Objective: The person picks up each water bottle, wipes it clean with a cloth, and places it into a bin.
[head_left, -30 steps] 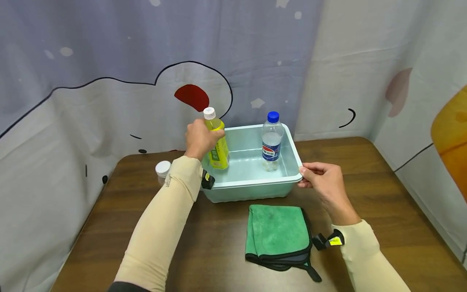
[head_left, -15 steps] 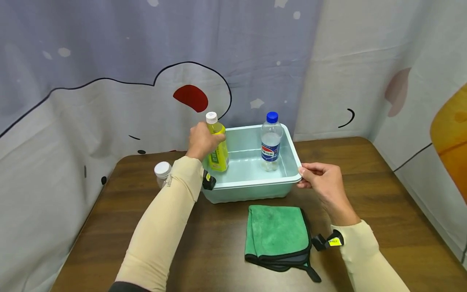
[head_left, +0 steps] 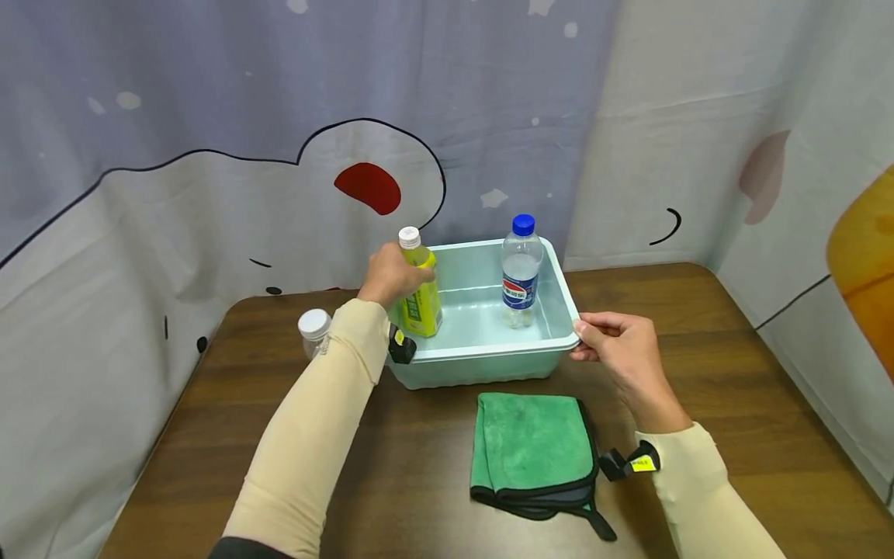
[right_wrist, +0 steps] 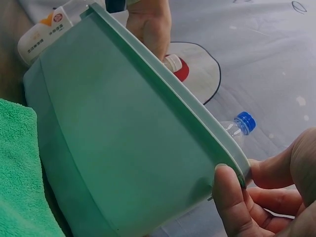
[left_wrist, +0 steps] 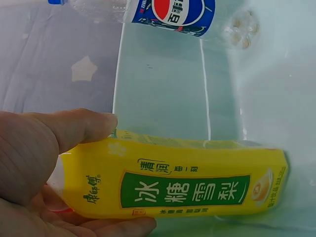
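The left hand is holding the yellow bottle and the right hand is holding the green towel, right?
Not quite. The right hand isn't holding the green towel; it pinches a corner of the tub, as the right wrist view shows. The left hand is holding the yellow bottle, just as you said.

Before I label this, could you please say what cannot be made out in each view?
Head: white-capped bottle, lower part hidden by the left sleeve.
Left wrist: yellow bottle, cap hidden by the left hand.
Right wrist: blue-capped bottle, label hidden by the tub.
Right wrist: green cloth, cut off by left and bottom edges.
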Demonstrator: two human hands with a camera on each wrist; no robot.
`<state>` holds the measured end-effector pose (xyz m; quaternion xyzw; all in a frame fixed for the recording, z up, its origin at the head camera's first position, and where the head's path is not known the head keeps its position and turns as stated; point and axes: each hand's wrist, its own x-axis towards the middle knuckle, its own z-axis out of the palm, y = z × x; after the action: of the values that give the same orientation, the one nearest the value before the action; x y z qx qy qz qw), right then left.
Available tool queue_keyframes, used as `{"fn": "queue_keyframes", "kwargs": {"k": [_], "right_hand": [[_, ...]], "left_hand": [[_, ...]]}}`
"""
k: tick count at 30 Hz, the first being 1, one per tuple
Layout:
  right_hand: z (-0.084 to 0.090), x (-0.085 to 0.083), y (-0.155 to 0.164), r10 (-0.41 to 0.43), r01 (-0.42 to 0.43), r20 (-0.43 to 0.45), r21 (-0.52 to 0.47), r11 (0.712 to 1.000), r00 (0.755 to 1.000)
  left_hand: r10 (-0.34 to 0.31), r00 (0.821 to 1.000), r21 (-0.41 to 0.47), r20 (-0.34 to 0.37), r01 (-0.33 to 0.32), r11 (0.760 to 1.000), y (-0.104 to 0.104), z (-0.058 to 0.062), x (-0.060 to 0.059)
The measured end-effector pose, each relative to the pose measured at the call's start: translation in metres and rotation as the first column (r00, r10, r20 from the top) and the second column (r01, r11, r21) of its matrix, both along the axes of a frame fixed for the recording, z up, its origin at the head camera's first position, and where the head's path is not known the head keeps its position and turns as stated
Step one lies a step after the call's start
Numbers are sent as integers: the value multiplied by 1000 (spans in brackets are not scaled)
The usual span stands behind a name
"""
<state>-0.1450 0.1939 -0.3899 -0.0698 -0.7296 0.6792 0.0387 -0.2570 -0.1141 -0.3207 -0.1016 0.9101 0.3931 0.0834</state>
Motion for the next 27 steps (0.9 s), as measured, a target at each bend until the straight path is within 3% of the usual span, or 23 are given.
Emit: {"fn": "queue_keyframes", "kwargs": {"k": [8,16,21,27], "right_hand": [[1,1,1,4,-4,-6,5,1000,1000],[0,-1,-1,28,-28,0,-4,1000,1000],[0,-2,-2,35,-35,-2,-3,999,999],[2,-1,0,27,-27,-2,-7,1000,1000]], "left_hand": [[-33,999,12,11,33,999,0,0,0],[15,1000,14,-8,-15,1000,0,0,3],[50,997,-13,-53,-51,999,2,9,7],[36,996,-60,-77,-40,997,4,20,11]]}}
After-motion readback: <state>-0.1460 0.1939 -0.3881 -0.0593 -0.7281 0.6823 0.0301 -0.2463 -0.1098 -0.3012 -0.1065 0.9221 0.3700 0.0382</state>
